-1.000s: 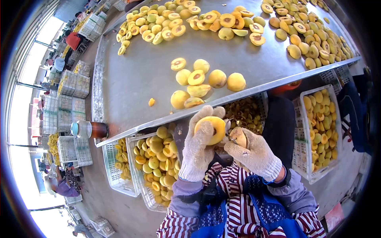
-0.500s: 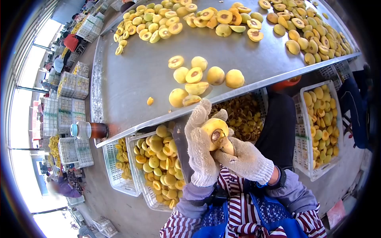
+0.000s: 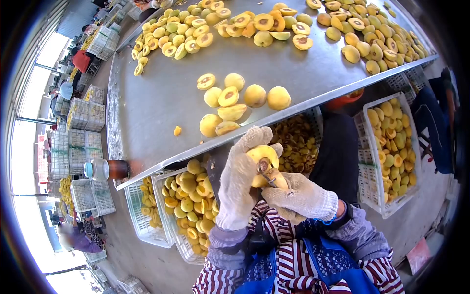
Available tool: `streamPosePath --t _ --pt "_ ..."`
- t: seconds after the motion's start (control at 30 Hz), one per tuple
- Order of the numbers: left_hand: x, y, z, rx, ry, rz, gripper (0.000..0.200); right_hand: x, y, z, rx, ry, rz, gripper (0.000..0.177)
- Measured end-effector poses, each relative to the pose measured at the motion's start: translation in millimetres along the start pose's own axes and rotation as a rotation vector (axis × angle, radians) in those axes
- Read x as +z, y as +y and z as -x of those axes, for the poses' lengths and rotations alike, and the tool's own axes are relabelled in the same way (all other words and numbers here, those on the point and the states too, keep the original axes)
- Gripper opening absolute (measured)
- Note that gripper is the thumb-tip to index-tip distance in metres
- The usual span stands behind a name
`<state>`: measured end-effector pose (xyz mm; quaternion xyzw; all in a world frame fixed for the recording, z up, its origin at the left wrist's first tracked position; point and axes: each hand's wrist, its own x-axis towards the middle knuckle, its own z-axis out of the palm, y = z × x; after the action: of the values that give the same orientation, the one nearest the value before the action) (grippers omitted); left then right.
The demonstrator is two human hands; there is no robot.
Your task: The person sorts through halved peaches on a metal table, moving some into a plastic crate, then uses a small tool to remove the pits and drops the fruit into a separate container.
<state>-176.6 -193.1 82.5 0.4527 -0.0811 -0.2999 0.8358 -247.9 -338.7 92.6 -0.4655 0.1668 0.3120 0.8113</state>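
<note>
In a white knit glove, my left hand (image 3: 241,179) wraps round a halved yellow fruit (image 3: 256,153), its cut face and brown pit turned toward my other hand. My right hand (image 3: 298,196), also gloved, is closed on a small tool (image 3: 269,180) with a thin metal end that touches the pit area. Most of the tool is hidden by the fingers. Both hands are in front of the table's near edge. Just beyond them a small group of whole and halved fruits (image 3: 228,96) lies on the metal table (image 3: 161,103).
Larger fruit piles (image 3: 377,39) lie along the table's far side. A jar (image 3: 98,169) of dark liquid stands at the left corner. Below the edge are fruit crates (image 3: 169,220), a container of scraps (image 3: 296,142) and another crate (image 3: 387,210) at right. People sit far left.
The view has shifted slightly, so the table and fruits appear a little to the left. Both hands still hold the fruit and tool, with the tool's metal end now more visible at the pit.
</note>
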Motion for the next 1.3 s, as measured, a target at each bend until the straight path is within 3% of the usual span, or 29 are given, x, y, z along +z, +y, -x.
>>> streamPosePath --t 0.1,0.17,0.23,0.3,0.43,0.57,0.67,0.9,1.17,1.3 --pt "2.3 -3.7 -0.9 0.044 0.058 -0.034 0.063 9.4 13.5 -9.4 -0.133 0.107 0.058 0.024" --pt "8.7 -11.4 1.7 0.130 0.073 -0.105 0.065 4.6 8.0 -5.3 -0.050 0.075 0.016 0.025" --pt "6.7 -14.9 3.4 0.035 0.073 0.047 0.064 -2.5 6.7 -0.9 -0.015 0.024 -0.002 0.025" --pt "0.6 -15.4 8.8 -0.094 0.054 0.122 0.060 -1.7 2.8 1.3 -0.045 0.105 -0.005 0.025" --pt "-27.4 -14.2 11.5 -0.140 -0.001 -0.146 0.060 -5.0 -4.8 6.1 -0.156 0.204 0.037 0.024" --pt "-30.2 -11.0 8.0 -0.078 -0.033 -0.089 0.057 1.6 -2.5 6.9 -0.107 0.196 0.080 0.027" --pt "-19.5 -4.5 12.5 -0.151 0.069 0.068 0.054 6.5 2.6 4.4 -0.080 0.152 0.100 0.027" --pt "-27.6 -14.0 14.9 -0.089 0.026 0.157 0.048 7.6 1.7 5.8 -0.087 0.178 0.201 0.029" --pt "-18.7 -12.2 11.7 0.037 0.193 0.293 0.049 10.1 27.1 -8.4 -0.207 0.270 0.507 0.044" --pt "-8.1 -14.3 13.7 0.040 0.270 0.162 0.054 13.0 28.8 -8.6 -0.286 0.299 0.592 0.046"
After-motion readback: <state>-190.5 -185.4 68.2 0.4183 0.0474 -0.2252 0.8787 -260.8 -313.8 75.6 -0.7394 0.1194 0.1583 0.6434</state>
